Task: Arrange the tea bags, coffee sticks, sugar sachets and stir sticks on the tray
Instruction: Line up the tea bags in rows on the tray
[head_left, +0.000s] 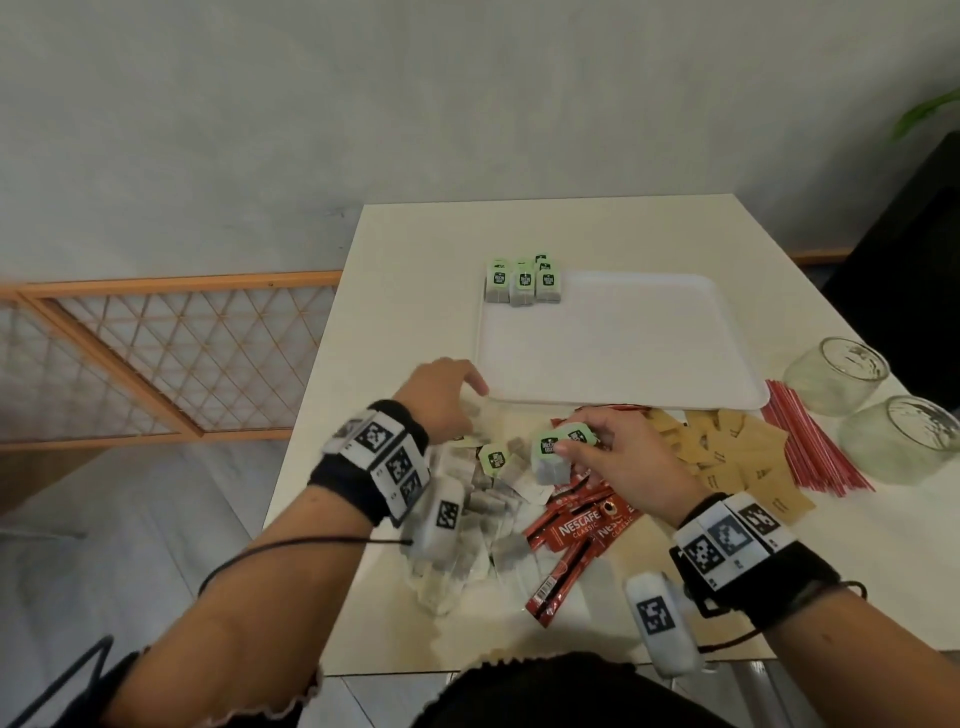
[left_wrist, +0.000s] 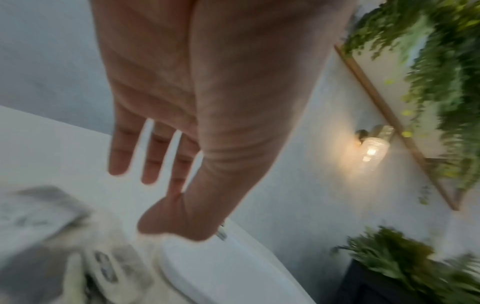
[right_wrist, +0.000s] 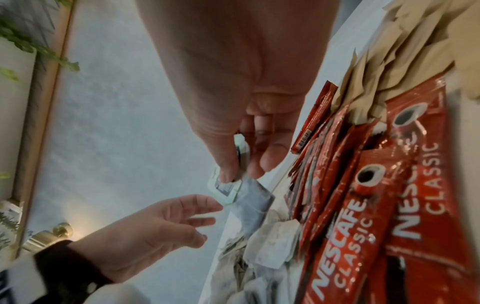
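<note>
A white tray (head_left: 623, 348) lies on the table with several green-tagged tea bags (head_left: 523, 281) lined up in its far left corner. My right hand (head_left: 608, 457) pinches a tea bag (head_left: 555, 457) by its green tag (right_wrist: 228, 191), just above the heap of loose tea bags (head_left: 483, 514). My left hand (head_left: 447, 395) hovers with straight fingers (left_wrist: 150, 162) over that heap, at the tray's near left corner, holding nothing. Red coffee sticks (head_left: 576, 535) lie under my right hand. Brown sugar sachets (head_left: 737, 457) and red stir sticks (head_left: 810, 441) lie further right.
Two glass jars (head_left: 836, 379) (head_left: 904, 436) stand near the table's right edge beside the stir sticks. The table's left edge (head_left: 317, 415) runs close to my left wrist. A wooden lattice panel (head_left: 156, 353) leans against the wall on the left.
</note>
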